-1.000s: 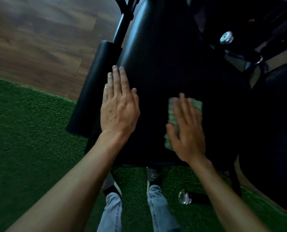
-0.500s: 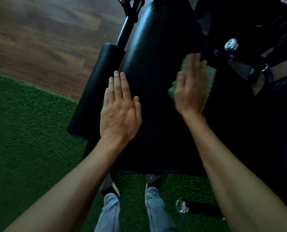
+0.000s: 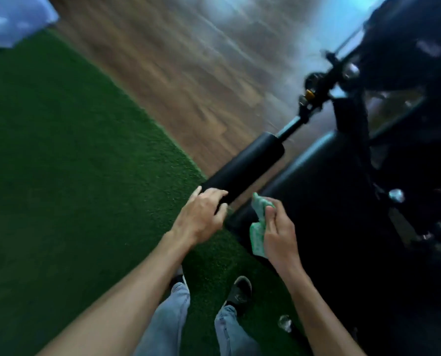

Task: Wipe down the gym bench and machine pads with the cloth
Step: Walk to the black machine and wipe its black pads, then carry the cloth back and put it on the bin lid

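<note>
Green turf (image 3: 60,176) is filling the whole left side, running from about 7 o'clock up to 11, with wood floor (image 3: 188,73) stretching past it toward 12 and 1. Near centre the left hand (image 3: 201,217) is curling its fingers over the near end of the black roller pad (image 3: 247,170), gripping it, and the pad is angling up toward 1 o'clock where a thin bar is sticking out of its far end. Just right of that, the right hand (image 3: 278,235) is pinching the green cloth (image 3: 259,227) between thumb and fingers, so the cloth is sitting bunched in that hand, lifted off the padding and just beside the roller's near end. The table (image 3: 329,214), the dark padded one, is lying under and right of that hand, heading off toward 2 o'clock. Machine frame (image 3: 394,86) at 1 to 3 o'clock is coming out too blurry to read. Down at 6, jeans and a shoe (image 3: 240,291) are showing on the turf
</note>
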`<control>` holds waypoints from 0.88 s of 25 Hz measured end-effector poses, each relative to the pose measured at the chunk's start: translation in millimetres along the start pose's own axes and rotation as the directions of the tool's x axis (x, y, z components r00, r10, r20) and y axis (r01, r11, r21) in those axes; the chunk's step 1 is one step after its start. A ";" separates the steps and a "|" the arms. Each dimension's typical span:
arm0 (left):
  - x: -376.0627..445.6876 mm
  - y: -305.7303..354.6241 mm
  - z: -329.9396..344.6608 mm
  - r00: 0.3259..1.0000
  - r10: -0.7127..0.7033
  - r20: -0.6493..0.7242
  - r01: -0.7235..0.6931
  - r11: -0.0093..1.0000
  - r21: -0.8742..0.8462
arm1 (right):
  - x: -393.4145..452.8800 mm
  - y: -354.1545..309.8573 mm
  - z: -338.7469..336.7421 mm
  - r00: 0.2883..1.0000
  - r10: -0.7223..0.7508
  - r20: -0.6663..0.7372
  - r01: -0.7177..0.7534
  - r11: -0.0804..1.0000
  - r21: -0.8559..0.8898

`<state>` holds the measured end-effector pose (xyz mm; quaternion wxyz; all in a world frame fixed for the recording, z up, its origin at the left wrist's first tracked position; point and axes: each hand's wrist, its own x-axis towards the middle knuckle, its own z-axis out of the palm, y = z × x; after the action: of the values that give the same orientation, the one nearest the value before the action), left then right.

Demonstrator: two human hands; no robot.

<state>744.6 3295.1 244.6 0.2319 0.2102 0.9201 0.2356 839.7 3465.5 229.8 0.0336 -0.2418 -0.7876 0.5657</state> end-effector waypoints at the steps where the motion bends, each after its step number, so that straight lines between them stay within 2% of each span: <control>1: -19.7 -17.1 -26.2 0.998 -0.060 -0.032 0.059 0.998 -0.029 | -4.8 -26.9 17.4 0.994 -0.067 0.081 0.069 0.997 -0.028; 3: -74.1 -63.4 -91.9 0.965 -0.226 -0.131 0.213 0.972 -0.102 | -13.9 -91.4 70.5 0.949 -0.209 0.235 0.231 0.970 -0.071; 5: -140.5 -116.2 -153.5 0.903 -0.374 -0.209 0.335 0.920 -0.202 | -29.8 -151.9 137.4 0.878 -0.327 0.351 0.371 0.926 -0.065; 7: -210.0 -176.7 -210.0 0.816 -0.510 -0.273 0.433 0.852 -0.296 | -52.1 -214.1 216.2 0.783 -0.420 0.458 0.482 0.876 -0.021; 9: -279.5 -225.4 -250.9 0.717 -0.607 -0.342 0.474 0.785 -0.398 | -79.6 -259.2 285.8 0.671 -0.485 0.562 0.581 0.814 0.009; 12: -403.6 -303.0 -293.5 0.462 -0.782 -0.419 0.488 0.618 -0.616 | -148.6 -337.4 406.3 0.404 -0.538 0.739 0.693 0.708 0.137; 15: -513.9 -366.8 -309.8 0.229 -0.873 -0.431 0.491 0.486 -0.723 | -226.9 -389.8 524.2 0.144 -0.563 0.814 0.738 0.610 0.291; 19: -623.0 -447.5 -326.6 -0.007 -0.902 -0.432 0.483 0.375 -0.791 | -313.2 -432.0 670.0 -0.129 -0.562 0.817 0.695 0.536 0.479; 22: -691.9 -543.4 -368.0 -0.106 -0.914 -0.392 0.480 0.298 -0.825 | -369.6 -467.7 797.0 -0.276 -0.546 0.791 0.661 0.490 0.569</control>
<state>956.6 2393.1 470.3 -0.1373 -0.5420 0.7623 0.3259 744.7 2499.7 450.8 -0.1953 0.6006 -0.6411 0.4360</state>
